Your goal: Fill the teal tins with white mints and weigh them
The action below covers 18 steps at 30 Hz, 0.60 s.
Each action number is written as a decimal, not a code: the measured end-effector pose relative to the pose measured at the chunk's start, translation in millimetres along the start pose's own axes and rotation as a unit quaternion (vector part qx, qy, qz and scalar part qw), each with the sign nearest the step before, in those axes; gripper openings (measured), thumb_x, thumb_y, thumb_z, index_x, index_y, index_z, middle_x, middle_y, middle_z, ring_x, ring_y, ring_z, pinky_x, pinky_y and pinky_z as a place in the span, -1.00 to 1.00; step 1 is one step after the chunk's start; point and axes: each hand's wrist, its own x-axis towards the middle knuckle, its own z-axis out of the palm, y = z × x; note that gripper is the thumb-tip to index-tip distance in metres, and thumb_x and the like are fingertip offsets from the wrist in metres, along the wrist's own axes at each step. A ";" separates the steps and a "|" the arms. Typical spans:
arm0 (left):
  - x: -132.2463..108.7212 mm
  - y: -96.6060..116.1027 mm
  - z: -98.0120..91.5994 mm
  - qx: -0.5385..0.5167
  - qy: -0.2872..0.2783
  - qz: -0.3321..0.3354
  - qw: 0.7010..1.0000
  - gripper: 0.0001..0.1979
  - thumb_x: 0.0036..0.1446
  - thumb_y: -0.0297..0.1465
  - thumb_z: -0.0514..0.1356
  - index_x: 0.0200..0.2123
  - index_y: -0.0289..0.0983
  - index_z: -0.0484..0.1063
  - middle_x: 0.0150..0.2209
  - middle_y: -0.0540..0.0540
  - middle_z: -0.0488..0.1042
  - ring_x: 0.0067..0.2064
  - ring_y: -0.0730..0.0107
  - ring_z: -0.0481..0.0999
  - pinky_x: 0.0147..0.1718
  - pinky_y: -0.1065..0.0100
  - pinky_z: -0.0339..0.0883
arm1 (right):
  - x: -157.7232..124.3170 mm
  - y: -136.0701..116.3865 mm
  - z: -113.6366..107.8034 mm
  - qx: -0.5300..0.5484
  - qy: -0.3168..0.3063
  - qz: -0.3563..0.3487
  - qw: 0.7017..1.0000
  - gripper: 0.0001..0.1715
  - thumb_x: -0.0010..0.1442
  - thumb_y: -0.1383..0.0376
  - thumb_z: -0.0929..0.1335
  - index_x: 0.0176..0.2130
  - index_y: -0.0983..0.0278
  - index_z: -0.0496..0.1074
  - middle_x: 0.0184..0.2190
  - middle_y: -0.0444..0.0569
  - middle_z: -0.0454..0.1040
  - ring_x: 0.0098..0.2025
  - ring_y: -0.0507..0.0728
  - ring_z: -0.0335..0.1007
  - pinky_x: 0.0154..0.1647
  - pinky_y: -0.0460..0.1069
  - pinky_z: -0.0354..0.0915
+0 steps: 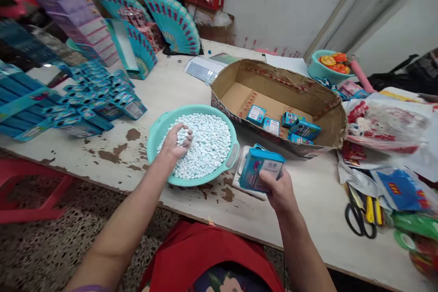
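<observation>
My left hand [177,142] is cupped over the turquoise basin [193,183], its fingers curled round a few small white pellets. Loose white pellets [208,146] like these fill most of the basin. To the right, my right hand [279,187] grips a small blue carton [258,169] with a white label and barcode, the thumb lying across its face. Under the carton, a flat white device [242,163] rests on the table, partly hidden. Behind it stands a cardboard box [267,66] with several closed blue cartons [271,126] in it.
Many narrow blue cartons [99,100] stand clustered at the left, near fanned blue packaging [174,23] and stacked purple boxes [73,13]. Black scissors [359,219], bagged goods [386,127] and a bowl of orange items [323,75] lie right. A red stool [30,191] stands below the table's left edge.
</observation>
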 end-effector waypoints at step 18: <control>3.9 -15.7 -20.9 -0.032 -0.046 0.043 0.998 -0.82 -0.11 -0.42 0.25 -0.39 -0.28 0.30 -0.51 0.01 0.32 -0.62 0.58 0.30 -0.78 0.59 -0.07 | 71.4 -36.7 109.1 0.005 -0.161 0.077 0.984 -0.32 -0.12 0.17 0.52 0.02 0.12 0.39 -0.17 -0.12 0.51 -0.34 0.04 0.41 -0.40 -0.07 0.38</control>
